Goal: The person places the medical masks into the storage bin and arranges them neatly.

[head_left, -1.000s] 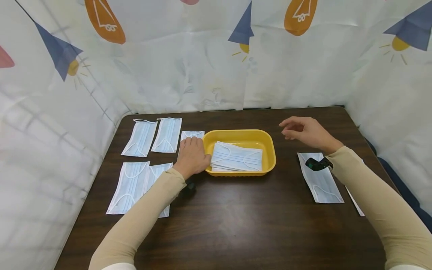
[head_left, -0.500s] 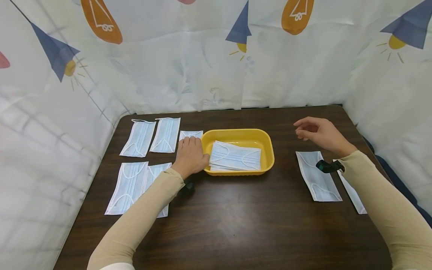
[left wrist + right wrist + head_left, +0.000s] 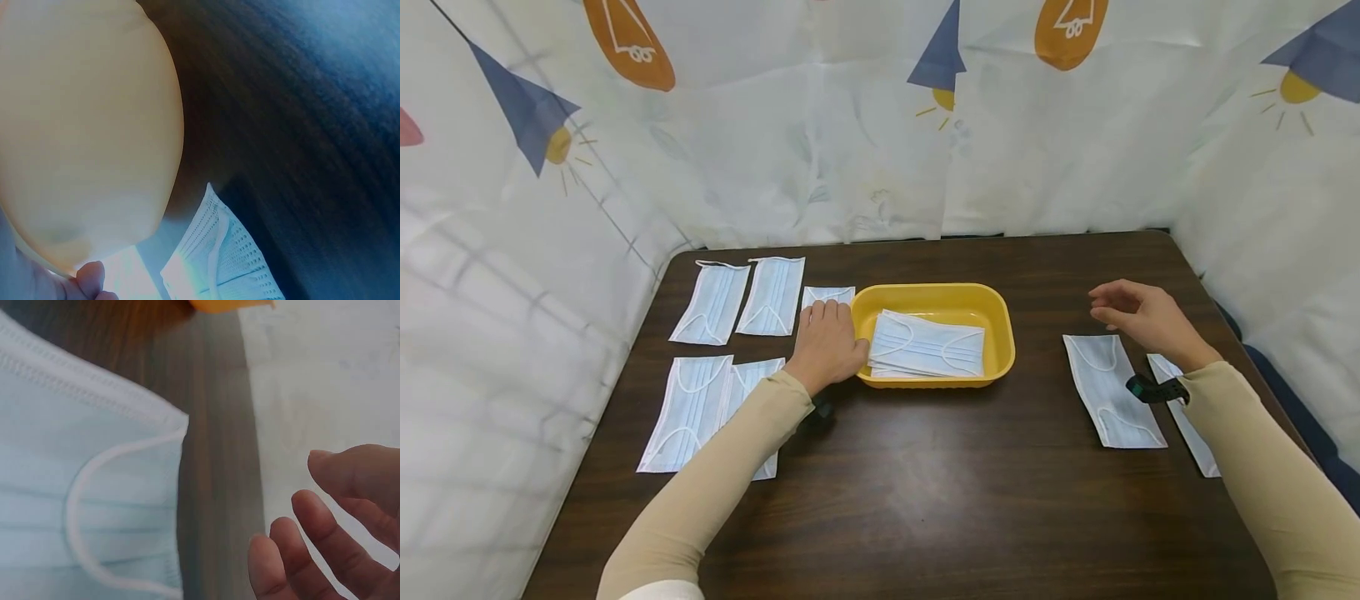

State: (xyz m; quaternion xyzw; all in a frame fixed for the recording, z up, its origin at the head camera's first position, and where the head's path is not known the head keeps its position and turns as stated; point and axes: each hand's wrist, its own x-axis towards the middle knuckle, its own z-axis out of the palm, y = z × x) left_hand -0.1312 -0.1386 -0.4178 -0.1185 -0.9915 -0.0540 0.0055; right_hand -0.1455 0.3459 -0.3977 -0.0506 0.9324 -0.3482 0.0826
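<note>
Face masks lie in loose groups on a dark wooden table [image 3: 910, 483], and nearest the person a pair [image 3: 700, 412] rests side by side at the left, partly under the left sleeve. On the right side, at about the same depth, one mask [image 3: 1112, 392] lies flat with a second mask [image 3: 1187, 417] just beside it, partly hidden by the right forearm and its dark wrist strap [image 3: 1153, 389]. The right hand [image 3: 1142, 317] hovers above the table just beyond these two, fingers loosely curled and holding nothing; the right wrist view shows the fingertips [image 3: 325, 544] relaxed and apart from the mask [image 3: 81, 487] below. Farther in, at the table's middle, a yellow tray [image 3: 992, 312] holds a small stack of masks [image 3: 928, 346]. The left hand [image 3: 829, 342] lies palm down against the tray's left wall, fingers resting on a short mask [image 3: 827, 295] that peeks out beyond them; whether they press or pinch it cannot be told. The left wrist view shows the tray's wall [image 3: 87, 125] close beside a mask corner [image 3: 219, 256]. Farthest left, two more masks [image 3: 741, 300] lie near the table's back edge, before a printed white curtain [image 3: 865, 125].
</note>
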